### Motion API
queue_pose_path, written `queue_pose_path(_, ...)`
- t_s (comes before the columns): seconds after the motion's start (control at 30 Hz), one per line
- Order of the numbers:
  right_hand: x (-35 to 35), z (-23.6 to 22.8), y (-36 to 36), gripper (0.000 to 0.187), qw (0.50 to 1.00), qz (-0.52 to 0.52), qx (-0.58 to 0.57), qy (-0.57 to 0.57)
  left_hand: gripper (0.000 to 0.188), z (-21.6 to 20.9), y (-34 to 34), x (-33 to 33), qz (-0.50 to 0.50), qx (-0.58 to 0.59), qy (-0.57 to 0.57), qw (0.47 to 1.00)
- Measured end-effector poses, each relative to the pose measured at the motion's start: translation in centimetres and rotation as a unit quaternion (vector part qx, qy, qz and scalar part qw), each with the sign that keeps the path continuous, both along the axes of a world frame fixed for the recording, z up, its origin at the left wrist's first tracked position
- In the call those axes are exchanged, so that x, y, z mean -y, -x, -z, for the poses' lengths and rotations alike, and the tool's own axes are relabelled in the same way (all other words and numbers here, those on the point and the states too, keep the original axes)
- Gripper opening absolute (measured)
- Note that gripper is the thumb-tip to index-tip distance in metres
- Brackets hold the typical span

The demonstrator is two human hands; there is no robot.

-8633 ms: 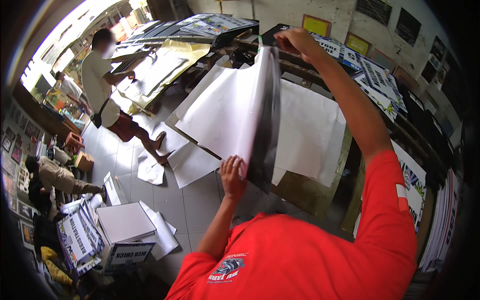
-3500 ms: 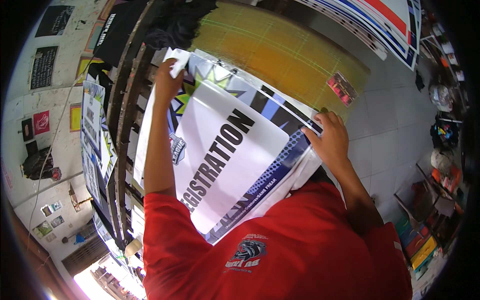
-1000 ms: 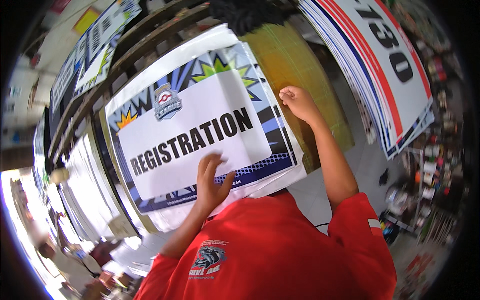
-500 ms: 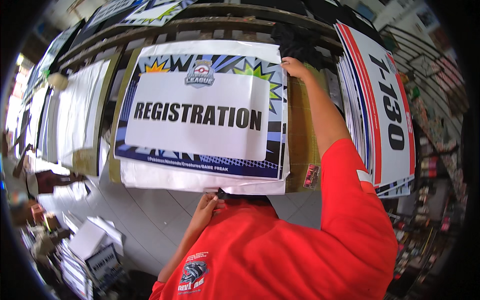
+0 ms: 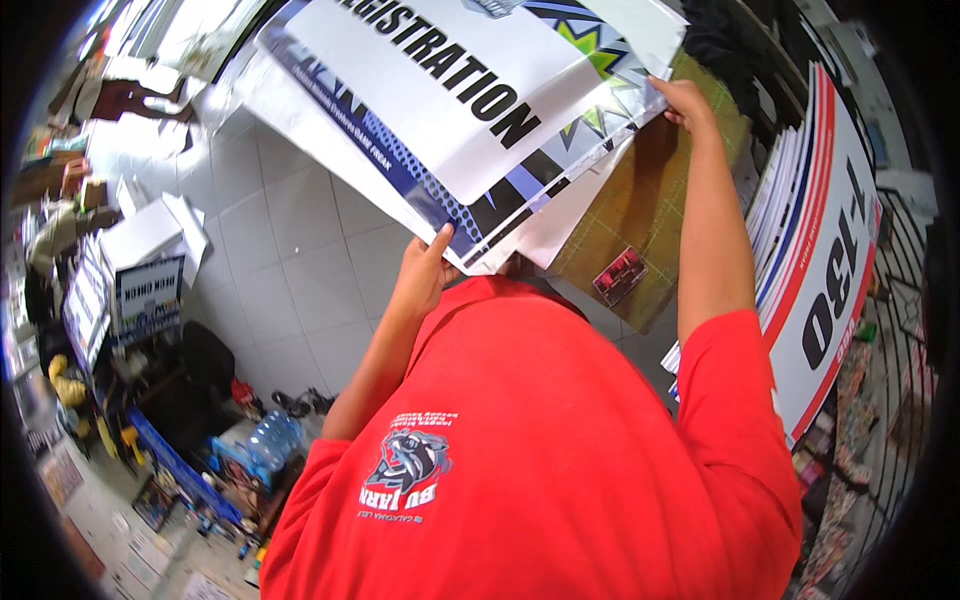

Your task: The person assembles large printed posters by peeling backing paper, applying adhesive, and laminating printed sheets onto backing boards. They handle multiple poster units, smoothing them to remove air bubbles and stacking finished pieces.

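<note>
A large printed sign (image 5: pixel 505 65) with a white panel, bold black lettering and a blue patterned border slants across the top of the view. My left hand (image 5: pixel 424 268) pinches its near corner, thumb on top. At the right edge, my right hand (image 5: pixel 684 104) grips the sign between thumb and fingers. White sheet material (image 5: pixel 578 212) shows under the sign's near right side. Below that lies a green cutting mat (image 5: pixel 640 215) with grid lines, and a small red-and-black packet (image 5: pixel 620 277) rests on it.
To the right stands a stack of boards (image 5: pixel 815 290) with red stripes. Dark cloth (image 5: pixel 722 35) lies beyond my right hand. Left on the tiled floor (image 5: pixel 300 240) are white panels (image 5: pixel 150 235), a blue-edged sign (image 5: pixel 150 298), a black chair (image 5: pixel 207 358) and a clear water bottle (image 5: pixel 272 440).
The view has turned and shifted, so the sign now appears tilted and higher up. My left hand has moved from the shirt front to the sign's near corner. My right hand stays at its right edge.
</note>
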State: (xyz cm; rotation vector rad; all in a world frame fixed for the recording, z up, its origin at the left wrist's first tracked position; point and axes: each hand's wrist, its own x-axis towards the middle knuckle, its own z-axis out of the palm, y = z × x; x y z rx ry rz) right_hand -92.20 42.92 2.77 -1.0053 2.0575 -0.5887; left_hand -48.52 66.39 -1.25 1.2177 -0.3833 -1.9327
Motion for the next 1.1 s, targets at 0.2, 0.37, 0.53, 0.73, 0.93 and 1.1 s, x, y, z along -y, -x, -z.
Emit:
queue_pose_path(0.2, -3.0, 0.9, 2.2, 0.037, 0.998, 0.024, 0.054, -0.020, 0.023, -0.4, 1.8, 1.3, -0.112, -0.028, 0.026, 0.993)
queue_pose_path(0.37, -4.2, 1.7, 1.7, 0.032, 0.996, 0.046, 0.081, 0.000, 0.021, 0.9, 0.6, 2.4, -0.095, -0.003, 0.036, 0.995)
queue_pose_path(0.53, -6.1, 2.3, 2.3, 0.027, 0.993, 0.057, 0.100, 0.022, 0.017, 1.7, 2.0, 0.3, -0.215, 0.143, 0.002, 0.966)
queue_pose_path(0.73, -8.5, 3.5, 2.9, 0.024, 0.984, 0.059, 0.157, 0.066, 0.031, 0.1, 2.9, -2.3, -0.204, 0.206, 0.006, 0.957)
queue_pose_path(0.93, -10.7, 3.8, 2.3, 0.023, 0.978, 0.036, 0.188, 0.081, 0.028, -0.5, 2.4, -1.5, -0.170, 0.282, -0.041, 0.943)
queue_pose_path(1.1, -11.3, 3.2, 1.6, 0.031, 0.972, 0.046, 0.219, 0.066, 0.028, 0.6, 1.9, -1.0, -0.163, 0.237, -0.063, 0.956)
